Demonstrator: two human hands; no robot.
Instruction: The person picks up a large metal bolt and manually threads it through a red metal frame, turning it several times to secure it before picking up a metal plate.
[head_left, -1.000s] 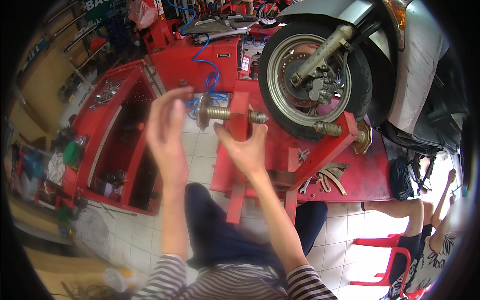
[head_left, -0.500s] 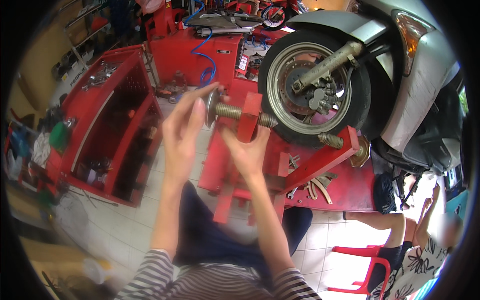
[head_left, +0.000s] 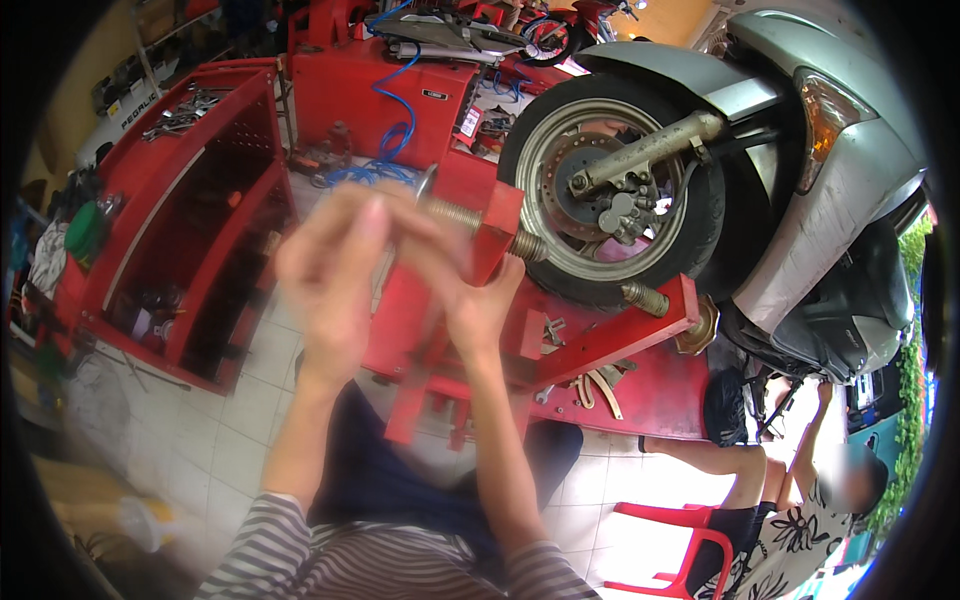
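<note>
A red wheel clamp (head_left: pixel 505 208) stands at the scooter's front wheel (head_left: pixel 527 165). Through its near arm runs a threaded screw (head_left: pixel 455 212), whose round metal knob (head_left: pixel 427 181) is mostly behind my fingers. My left hand (head_left: pixel 330 265) is beside the knob, slightly nearer me, its fingers smeared by motion. Below the screw, my right hand (head_left: pixel 475 305) grips the near clamp arm, thumb close to the screw's wheel-side end; its other fingers are blurred. The far clamp arm (head_left: pixel 620 340) carries a second screw (head_left: pixel 645 298) with a brass-coloured nut (head_left: pixel 700 325).
An open red tool cabinet (head_left: pixel 190 225) stands at left, with wrenches (head_left: pixel 185 110) on top. Pliers and other tools (head_left: pixel 600 390) lie on the red lift platform (head_left: pixel 665 390). A person (head_left: pixel 800 510) sits on a red chair (head_left: pixel 705 560) at lower right. A blue hose (head_left: pixel 405 130) hangs behind.
My left hand has come off the knob's face and moved down and left, now blurred. My right hand stays at the clamp arm. The whole view has shifted slightly.
</note>
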